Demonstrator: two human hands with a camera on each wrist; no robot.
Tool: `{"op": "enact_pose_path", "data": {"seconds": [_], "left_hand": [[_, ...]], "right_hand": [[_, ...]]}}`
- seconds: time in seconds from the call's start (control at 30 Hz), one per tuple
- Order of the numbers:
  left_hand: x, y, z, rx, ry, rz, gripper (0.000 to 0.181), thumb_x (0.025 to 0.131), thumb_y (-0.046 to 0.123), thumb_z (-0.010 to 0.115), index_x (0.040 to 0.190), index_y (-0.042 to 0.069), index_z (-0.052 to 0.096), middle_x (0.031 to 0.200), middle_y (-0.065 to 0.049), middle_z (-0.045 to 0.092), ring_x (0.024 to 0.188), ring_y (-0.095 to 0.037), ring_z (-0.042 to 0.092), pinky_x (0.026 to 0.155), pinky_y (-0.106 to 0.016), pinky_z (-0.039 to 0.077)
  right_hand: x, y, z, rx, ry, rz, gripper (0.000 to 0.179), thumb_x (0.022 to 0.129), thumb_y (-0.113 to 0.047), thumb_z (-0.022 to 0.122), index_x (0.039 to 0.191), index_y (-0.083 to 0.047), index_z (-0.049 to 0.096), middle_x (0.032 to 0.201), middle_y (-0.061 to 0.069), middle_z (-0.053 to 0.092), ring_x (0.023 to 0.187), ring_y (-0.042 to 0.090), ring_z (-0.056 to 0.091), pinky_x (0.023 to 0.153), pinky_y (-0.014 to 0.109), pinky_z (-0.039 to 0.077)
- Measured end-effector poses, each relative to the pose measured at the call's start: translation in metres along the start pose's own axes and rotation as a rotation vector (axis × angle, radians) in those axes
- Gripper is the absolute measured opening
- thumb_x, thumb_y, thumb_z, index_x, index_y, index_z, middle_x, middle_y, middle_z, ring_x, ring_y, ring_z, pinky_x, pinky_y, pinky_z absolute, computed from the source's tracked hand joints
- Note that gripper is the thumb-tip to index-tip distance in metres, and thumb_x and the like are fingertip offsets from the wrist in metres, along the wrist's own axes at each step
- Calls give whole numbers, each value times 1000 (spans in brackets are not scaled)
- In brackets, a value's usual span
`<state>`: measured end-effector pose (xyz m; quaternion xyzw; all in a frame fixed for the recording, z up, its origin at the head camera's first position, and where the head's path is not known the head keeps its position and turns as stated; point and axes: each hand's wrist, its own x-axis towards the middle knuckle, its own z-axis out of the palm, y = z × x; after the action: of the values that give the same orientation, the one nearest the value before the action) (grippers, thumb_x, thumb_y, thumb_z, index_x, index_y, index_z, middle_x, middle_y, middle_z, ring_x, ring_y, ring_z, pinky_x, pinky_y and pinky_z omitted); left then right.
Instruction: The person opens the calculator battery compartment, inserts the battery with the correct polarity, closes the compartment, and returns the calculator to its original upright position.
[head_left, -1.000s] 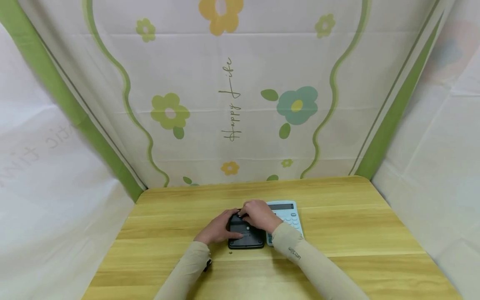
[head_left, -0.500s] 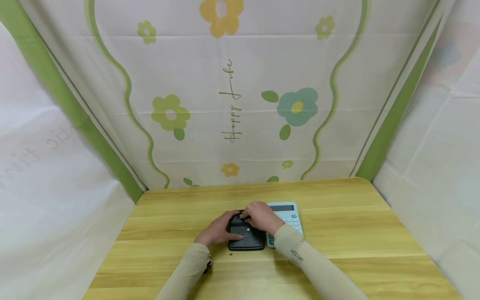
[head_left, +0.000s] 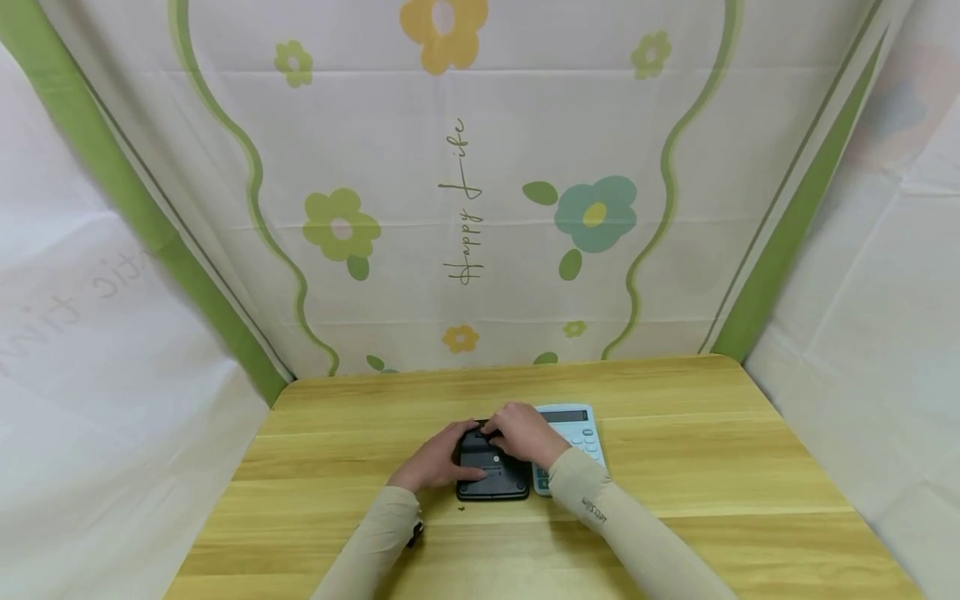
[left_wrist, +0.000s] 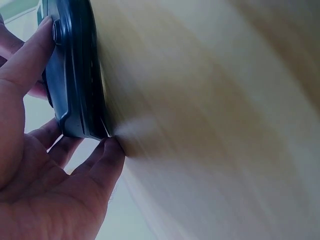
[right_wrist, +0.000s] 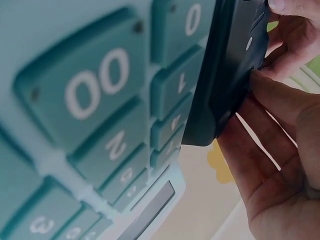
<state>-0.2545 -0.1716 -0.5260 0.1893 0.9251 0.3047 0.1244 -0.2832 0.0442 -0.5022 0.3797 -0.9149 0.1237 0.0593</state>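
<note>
A black calculator [head_left: 493, 479] lies back up on the table, with a small round silver spot on its back. My left hand [head_left: 435, 460] grips its left side, the thumb on the back and other fingers at the far edge. In the left wrist view its thumb [left_wrist: 35, 50] touches near a rubber foot. My right hand [head_left: 522, 433] is at the calculator's far end. In the right wrist view the thumb [right_wrist: 272, 92] presses on the back while other fingers reach the end edge. What lies under the right fingertips is hidden.
A light blue calculator [head_left: 573, 429] lies face up right beside the black one, partly under the right forearm. A tiny dark piece [head_left: 461, 508], too small to identify, lies near the black calculator's front edge. A floral cloth [head_left: 465, 308] hangs behind the wooden table [head_left: 712, 483].
The whole head view has shifted slightly downward. A pale bit seen at the right fingertips earlier is hardly visible now. Both hands keep nearly the same place.
</note>
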Motion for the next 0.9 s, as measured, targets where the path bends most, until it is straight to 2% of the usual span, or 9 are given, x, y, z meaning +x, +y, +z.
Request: {"op": "enact_pose_path", "data": {"seconds": [0.4, 0.63, 0.8, 0.9], "left_hand": [[0, 1, 1, 4, -8, 5, 90, 89, 44, 82, 159, 9, 38, 161, -17, 42, 144, -39, 46, 112, -58, 43], [-2, 0, 1, 2, -4, 2, 92, 89, 45, 82, 160, 8, 37, 162, -17, 40, 144, -40, 46, 112, -58, 43], [-1, 0, 0, -1, -13, 2, 92, 90, 45, 80, 161, 9, 35, 164, -17, 37, 146, -40, 43, 114, -59, 42], [-2, 3, 0, 20, -10, 4, 93, 91, 43, 80, 161, 5, 32, 165, -20, 35, 148, -43, 40, 115, -60, 40]], "right_hand": [[-2, 0, 1, -38, -45, 1, 17, 94, -18, 78, 110, -17, 83, 102, -1, 81, 90, 15, 75, 80, 32, 62], [-2, -5, -1, -147, -73, -55, 11, 96, -21, 76, 105, -20, 82, 95, -3, 79, 84, 15, 73, 75, 32, 61], [-1, -7, -4, -163, -99, -38, 14, 97, -22, 75, 110, -21, 82, 99, -3, 79, 87, 15, 73, 77, 32, 61], [-1, -8, -4, -161, -112, -33, 17, 97, -23, 75, 113, -21, 81, 103, -3, 79, 90, 16, 74, 79, 33, 62]]}}
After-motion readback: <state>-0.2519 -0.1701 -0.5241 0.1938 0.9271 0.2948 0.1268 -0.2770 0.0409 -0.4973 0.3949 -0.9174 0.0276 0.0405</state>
